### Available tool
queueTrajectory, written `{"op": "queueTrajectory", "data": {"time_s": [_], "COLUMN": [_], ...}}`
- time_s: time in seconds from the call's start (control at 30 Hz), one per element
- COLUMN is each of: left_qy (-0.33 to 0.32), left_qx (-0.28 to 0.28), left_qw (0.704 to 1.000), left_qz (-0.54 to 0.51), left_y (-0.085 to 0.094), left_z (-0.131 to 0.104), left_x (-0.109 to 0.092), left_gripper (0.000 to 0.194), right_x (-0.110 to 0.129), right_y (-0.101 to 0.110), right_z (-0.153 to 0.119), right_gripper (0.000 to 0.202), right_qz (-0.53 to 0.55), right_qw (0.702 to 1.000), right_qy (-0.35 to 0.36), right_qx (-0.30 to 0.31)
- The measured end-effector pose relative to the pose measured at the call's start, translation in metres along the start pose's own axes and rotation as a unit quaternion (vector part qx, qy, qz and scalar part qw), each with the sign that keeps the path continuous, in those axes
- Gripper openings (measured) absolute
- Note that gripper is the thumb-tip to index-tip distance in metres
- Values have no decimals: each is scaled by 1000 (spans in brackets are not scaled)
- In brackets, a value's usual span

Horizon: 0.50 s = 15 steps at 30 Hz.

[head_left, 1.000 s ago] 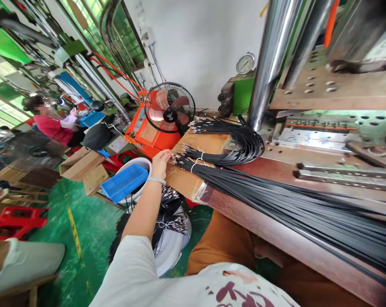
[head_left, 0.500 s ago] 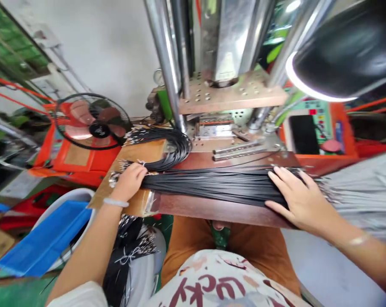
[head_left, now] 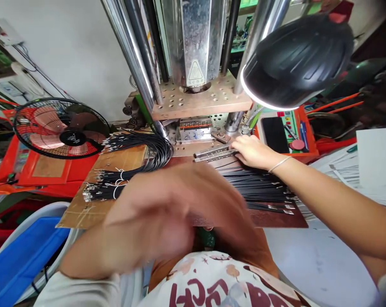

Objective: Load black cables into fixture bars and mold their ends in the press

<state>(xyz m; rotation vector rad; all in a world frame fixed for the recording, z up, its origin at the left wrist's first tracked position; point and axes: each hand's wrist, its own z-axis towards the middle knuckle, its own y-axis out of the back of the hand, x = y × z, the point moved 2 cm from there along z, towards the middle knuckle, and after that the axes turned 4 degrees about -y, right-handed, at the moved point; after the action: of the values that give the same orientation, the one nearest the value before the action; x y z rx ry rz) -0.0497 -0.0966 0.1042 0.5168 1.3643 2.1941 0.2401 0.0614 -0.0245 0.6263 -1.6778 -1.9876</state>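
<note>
My left hand [head_left: 180,204] is a large blur close to the camera, raised in front of the bench, so its fingers and any contents cannot be made out. My right hand [head_left: 251,151] reaches forward over a spread of flat black cables [head_left: 263,192] and rests its fingers by the metal rails [head_left: 212,152] at the base of the press [head_left: 195,98]. Bundled black cables [head_left: 106,189] tied with white string lie at the left on a cardboard sheet [head_left: 84,213]. A looped bundle [head_left: 154,149] curls beside the press column.
A black lamp shade [head_left: 295,59] hangs over the right of the bench. A fan [head_left: 60,128] stands at the left before an orange machine [head_left: 26,170]. A blue tray [head_left: 16,260] lies on a white bucket lower left. White sheets [head_left: 365,166] lie at the right.
The view swung right and onto the press. My left hand left the cable ends and rose toward the camera. My right hand moved from the cable spread forward to the rails.
</note>
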Motion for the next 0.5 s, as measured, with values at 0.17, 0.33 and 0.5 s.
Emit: {"op": "queueTrajectory", "data": {"time_s": [0.17, 0.33, 0.5], "left_qy": [9, 105, 109], "left_qx": [17, 95, 116], "left_qw": [971, 975, 972], "left_qz": [-236, -171, -170], "left_y": [-94, -150, -148], "left_z": [3, -18, -24], "left_x": [48, 80, 80], "left_gripper": [25, 25, 25], "right_x": [-15, -15, -19], "right_y": [5, -4, 1], "right_z": [-33, -32, -32], "right_gripper": [18, 8, 16], "right_qz": [90, 146, 93], "right_qw": [993, 970, 980], "right_qy": [-10, -66, -23], "right_qx": [75, 181, 175]}}
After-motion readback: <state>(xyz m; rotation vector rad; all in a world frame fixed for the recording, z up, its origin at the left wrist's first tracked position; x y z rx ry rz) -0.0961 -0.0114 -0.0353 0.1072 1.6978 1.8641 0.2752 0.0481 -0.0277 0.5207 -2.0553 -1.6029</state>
